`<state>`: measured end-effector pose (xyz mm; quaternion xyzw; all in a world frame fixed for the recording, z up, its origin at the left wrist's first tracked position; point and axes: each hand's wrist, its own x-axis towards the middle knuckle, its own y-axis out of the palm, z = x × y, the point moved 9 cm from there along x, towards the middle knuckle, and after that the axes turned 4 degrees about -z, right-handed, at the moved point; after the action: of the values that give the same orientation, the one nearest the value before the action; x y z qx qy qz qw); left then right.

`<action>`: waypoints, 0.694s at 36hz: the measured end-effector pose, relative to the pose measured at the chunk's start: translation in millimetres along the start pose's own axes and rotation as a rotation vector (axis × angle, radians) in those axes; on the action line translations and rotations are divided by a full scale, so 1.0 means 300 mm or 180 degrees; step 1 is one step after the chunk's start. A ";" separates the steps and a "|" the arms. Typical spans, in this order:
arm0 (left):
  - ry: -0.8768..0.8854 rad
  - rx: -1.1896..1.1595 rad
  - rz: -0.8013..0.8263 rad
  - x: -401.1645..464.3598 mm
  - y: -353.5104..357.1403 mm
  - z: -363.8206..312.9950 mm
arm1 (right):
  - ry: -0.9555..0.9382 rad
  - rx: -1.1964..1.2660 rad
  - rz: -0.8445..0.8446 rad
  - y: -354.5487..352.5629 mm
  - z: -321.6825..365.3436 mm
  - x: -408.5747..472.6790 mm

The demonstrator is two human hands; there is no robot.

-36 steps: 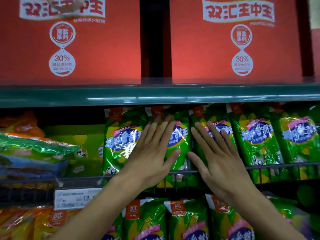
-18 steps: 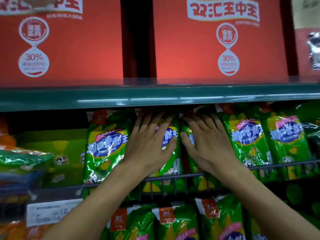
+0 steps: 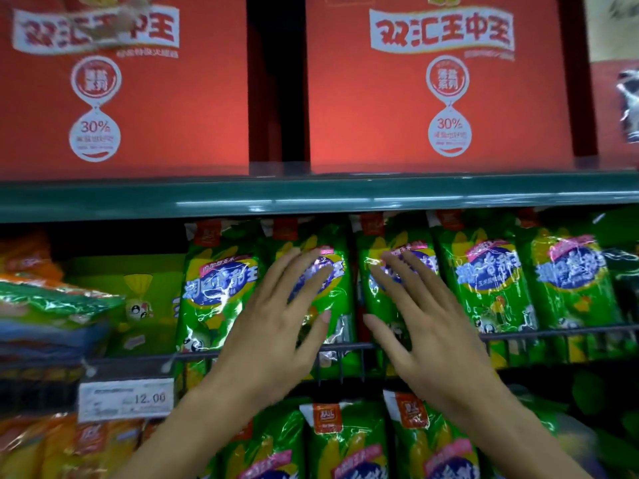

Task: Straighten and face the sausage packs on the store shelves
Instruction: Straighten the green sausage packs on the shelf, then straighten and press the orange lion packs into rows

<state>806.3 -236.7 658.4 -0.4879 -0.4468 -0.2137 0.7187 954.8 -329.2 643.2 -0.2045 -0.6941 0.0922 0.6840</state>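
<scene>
The left hand (image 3: 276, 326) has a spread grip, with flat fingers on a green sausage pack (image 3: 321, 271). The right hand (image 3: 428, 326) has a spread grip too, with flat fingers on the next green pack (image 3: 390, 257). Both packs stand up in a row with other green packs (image 3: 484, 274) on the middle shelf, behind a wire rail (image 3: 553, 335). A price tag (image 3: 126, 399) hangs at the left. More green packs (image 3: 342, 444) stand below. Big red boxes (image 3: 439, 91) sit on the top shelf (image 3: 311, 198).
</scene>
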 end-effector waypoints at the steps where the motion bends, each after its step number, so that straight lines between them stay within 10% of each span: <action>1: 0.0017 0.0035 0.0060 -0.014 0.007 -0.007 | -0.0009 0.0006 -0.0008 0.004 0.003 -0.020; 25: -0.0205 0.0221 -0.0254 -0.560 -0.352 0.339 | -0.0501 0.1716 -0.0132 0.072 0.544 -0.057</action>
<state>598.0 -213.2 582.0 -0.4511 -0.4960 -0.2107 0.7114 796.8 -292.1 611.1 0.0068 -0.6995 0.2750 0.6595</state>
